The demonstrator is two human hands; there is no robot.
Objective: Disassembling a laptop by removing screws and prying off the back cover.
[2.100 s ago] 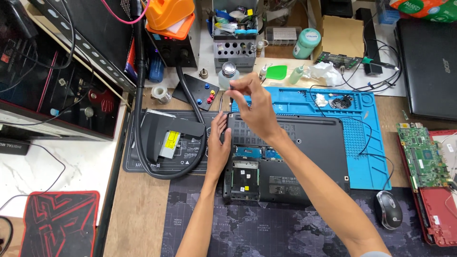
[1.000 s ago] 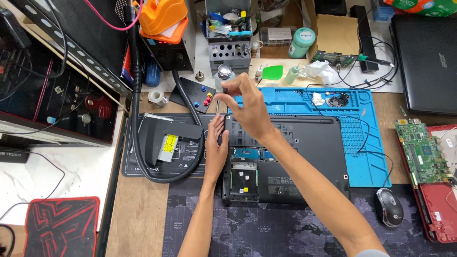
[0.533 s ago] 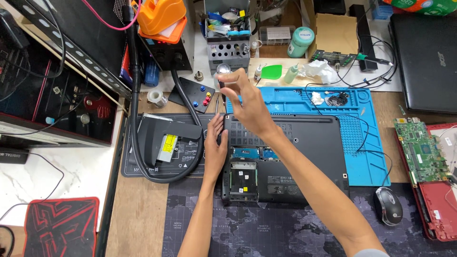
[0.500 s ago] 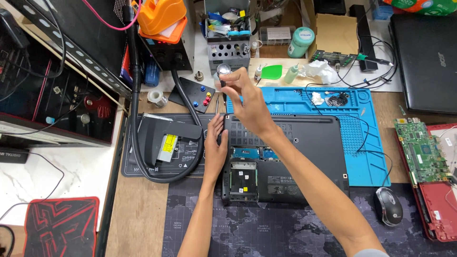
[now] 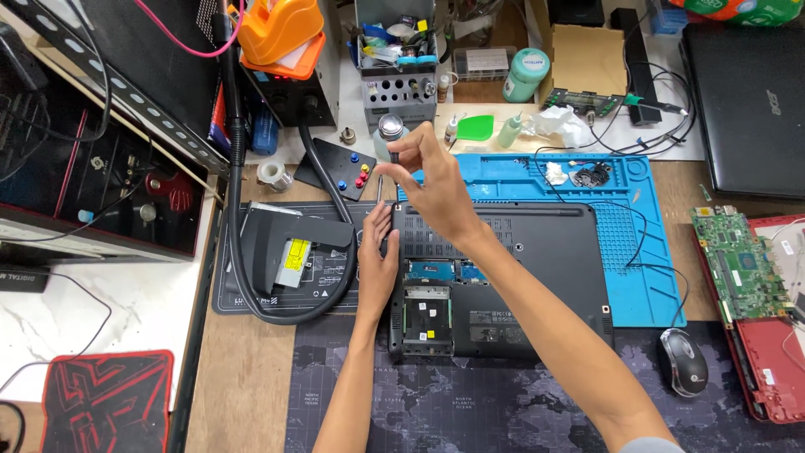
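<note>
Black laptop (image 5: 520, 277), base upward with its bay open, lying across a blue mat (image 5: 646, 252) and a dark map-print mat (image 5: 470, 403) on the wooden bench (image 5: 243, 386); left hand (image 5: 377, 260) flat against its left edge, right hand (image 5: 432, 189) with a closed grip pinching a slim screwdriver (image 5: 380, 189) upright at the upper-left corner. Around: black hose (image 5: 243, 243) looping about a disc drive (image 5: 285, 252), small button box (image 5: 340, 168), grey tool rack (image 5: 398, 84), orange dispenser (image 5: 281, 33), green jar (image 5: 526, 74), mouse (image 5: 681, 362), green circuit board (image 5: 742, 264).

Wooden bench (image 5: 251, 377). Dark map mat (image 5: 470, 403) near, with laptop (image 5: 503, 277) and mouse (image 5: 682, 362) on it. Blue mat (image 5: 637, 243) far right. Black mat (image 5: 231, 298) left, carrying optical drive (image 5: 289, 252). Circuit board (image 5: 738, 264) right. Tape roll (image 5: 272, 174) far left.
</note>
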